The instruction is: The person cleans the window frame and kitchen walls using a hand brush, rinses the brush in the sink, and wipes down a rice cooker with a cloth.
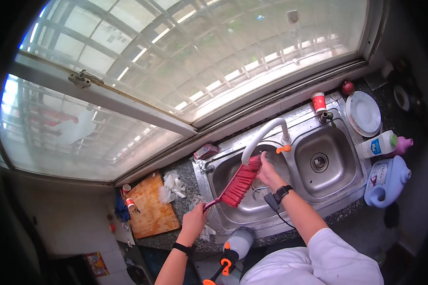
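My left hand [195, 219] grips the handle of a red-bristled brush [239, 183], held slanting over the left basin of a steel double sink [233, 216]. My right hand [269, 173] touches the far end of the bristles, under the spout of a white curved tap [264, 134] with an orange lever. A black watch sits on the right wrist, and a small black device with a cable hangs below it. Whether water runs from the tap is not visible.
The right basin [321, 162] has a drain. A white plate [363, 114], a red cup [319, 101], several detergent bottles [387, 180] stand around it. A wooden board [150, 209] and plastic scraps lie left. A spray bottle [238, 244] sits below the counter edge. Window behind.
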`<state>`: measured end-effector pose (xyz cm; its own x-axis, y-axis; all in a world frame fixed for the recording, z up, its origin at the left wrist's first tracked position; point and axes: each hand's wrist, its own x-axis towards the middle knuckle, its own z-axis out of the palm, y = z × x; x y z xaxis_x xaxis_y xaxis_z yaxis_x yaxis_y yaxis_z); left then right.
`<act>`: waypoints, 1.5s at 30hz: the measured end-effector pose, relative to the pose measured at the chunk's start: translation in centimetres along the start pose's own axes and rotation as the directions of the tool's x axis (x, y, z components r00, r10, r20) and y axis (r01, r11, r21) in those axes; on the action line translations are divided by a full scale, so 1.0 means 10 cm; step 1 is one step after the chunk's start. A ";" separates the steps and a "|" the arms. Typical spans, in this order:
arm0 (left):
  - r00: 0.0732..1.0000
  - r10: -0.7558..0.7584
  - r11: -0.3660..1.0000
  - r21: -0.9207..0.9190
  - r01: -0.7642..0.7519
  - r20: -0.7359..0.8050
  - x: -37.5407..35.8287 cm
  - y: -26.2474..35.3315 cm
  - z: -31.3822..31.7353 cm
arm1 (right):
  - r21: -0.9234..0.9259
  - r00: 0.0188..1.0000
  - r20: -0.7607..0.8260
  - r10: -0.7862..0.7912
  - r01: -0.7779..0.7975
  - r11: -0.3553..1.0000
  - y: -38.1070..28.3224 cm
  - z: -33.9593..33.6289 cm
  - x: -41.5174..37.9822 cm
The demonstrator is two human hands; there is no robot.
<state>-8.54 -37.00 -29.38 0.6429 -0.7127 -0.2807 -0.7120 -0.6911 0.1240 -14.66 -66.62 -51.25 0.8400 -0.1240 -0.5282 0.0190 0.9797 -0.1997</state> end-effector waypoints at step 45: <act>0.980 0.168 0.942 -0.311 -0.129 0.102 1.91 1.08 0.69 | -0.369 0.947 -0.306 0.097 -0.212 0.905 0.00 -0.33 -0.49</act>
<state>-5.95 -57.24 -39.99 0.4818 -0.8027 -0.3514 -0.6658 -0.5961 0.4488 -20.57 -66.55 -51.33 0.6314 -0.0704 -0.7722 -0.3614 0.8544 -0.3734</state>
